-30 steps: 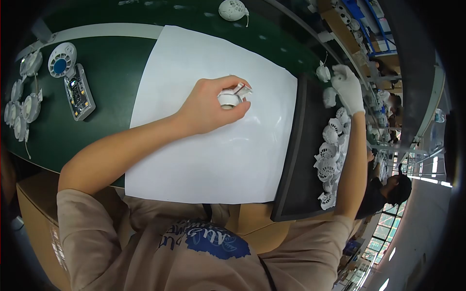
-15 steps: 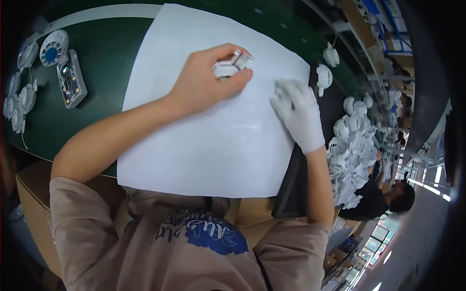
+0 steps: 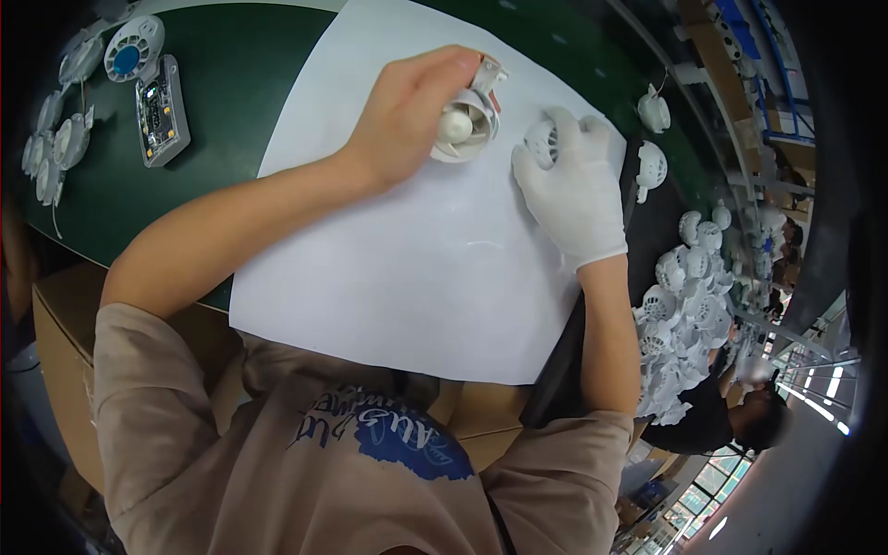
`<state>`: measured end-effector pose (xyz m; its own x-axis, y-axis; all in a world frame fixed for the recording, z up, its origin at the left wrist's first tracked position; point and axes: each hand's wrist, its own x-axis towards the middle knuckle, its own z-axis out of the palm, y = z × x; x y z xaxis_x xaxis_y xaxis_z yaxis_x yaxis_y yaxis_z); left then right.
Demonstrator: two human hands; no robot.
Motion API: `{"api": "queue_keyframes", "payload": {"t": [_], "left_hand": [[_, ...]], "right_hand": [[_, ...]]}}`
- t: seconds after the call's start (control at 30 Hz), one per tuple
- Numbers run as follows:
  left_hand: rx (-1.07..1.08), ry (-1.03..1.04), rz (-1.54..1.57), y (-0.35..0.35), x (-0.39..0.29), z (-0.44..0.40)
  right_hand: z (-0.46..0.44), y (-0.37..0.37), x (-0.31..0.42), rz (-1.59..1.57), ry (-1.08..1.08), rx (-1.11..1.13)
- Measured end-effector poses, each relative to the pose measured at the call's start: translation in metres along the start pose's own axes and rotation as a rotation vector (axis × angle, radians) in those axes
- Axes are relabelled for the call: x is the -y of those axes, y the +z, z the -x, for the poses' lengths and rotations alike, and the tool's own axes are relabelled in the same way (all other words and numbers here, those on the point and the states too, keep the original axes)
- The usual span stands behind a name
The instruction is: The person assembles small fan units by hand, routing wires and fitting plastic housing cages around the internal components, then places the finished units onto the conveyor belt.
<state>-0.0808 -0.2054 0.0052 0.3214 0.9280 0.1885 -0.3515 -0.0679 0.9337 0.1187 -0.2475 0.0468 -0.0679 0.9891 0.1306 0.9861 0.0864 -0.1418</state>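
My bare left hand (image 3: 407,116) is closed around a small white fan (image 3: 460,128), held above a large white sheet (image 3: 370,277). The fan's round hub and curved blades face me, and a clip-like white part sticks up past my fingertips. My right hand (image 3: 578,194), in a white glove, grips a round white slotted cover (image 3: 543,143) between thumb and fingers. A narrow gap separates the cover from the fan. Part of the cover is hidden under the gloved fingers.
Several white slotted covers (image 3: 689,305) are heaped at the right. Two more white parts, one a cover (image 3: 651,166), lie beyond the sheet's right edge. On the green table (image 3: 231,83) at left are a fan with a blue centre (image 3: 135,49), a grey device (image 3: 161,113) and more fans (image 3: 72,143). A co-worker (image 3: 712,416) is at right.
My left hand has turned the fan so its blades face me. In my right hand a slotted cover now shows clearly; that hand was blurred before. The whole view has shifted slightly.
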Motion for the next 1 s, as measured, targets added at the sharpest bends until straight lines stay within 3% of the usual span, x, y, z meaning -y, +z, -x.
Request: {"api": "queue_keyframes", "payload": {"t": [0.13, 0.3, 0.4, 0.43, 0.5, 0.63, 0.87, 1.0], "left_hand": [[-0.041, 0.013, 0.036, -0.001, 0.000, -0.004], [-0.047, 0.011, -0.012, -0.003, 0.007, -0.006], [0.010, 0.002, -0.001, -0.003, 0.006, -0.006], [0.029, 0.004, 0.004, -0.004, 0.006, -0.007], [0.035, -0.010, 0.047, 0.001, 0.004, -0.004], [0.073, -0.058, 0.148, 0.016, -0.002, 0.009], [0.059, 0.007, 0.149, 0.009, 0.005, 0.007], [0.130, 0.150, -0.213, -0.006, 0.006, -0.007]], "right_hand": [[-0.003, -0.010, 0.027, 0.135, 0.219, 0.166], [-0.006, 0.002, 0.008, -0.021, -0.028, 0.050], [-0.013, 0.004, 0.004, -0.818, -0.041, -0.085], [-0.014, -0.001, 0.009, -0.816, -0.048, -0.084], [-0.008, -0.013, 0.032, -0.501, -0.467, -0.411], [0.011, -0.003, 0.050, -0.295, -0.457, -0.335], [0.010, 0.001, 0.049, -0.302, -0.415, -0.285], [-0.005, 0.014, 0.029, -0.504, -0.254, -0.224]]}}
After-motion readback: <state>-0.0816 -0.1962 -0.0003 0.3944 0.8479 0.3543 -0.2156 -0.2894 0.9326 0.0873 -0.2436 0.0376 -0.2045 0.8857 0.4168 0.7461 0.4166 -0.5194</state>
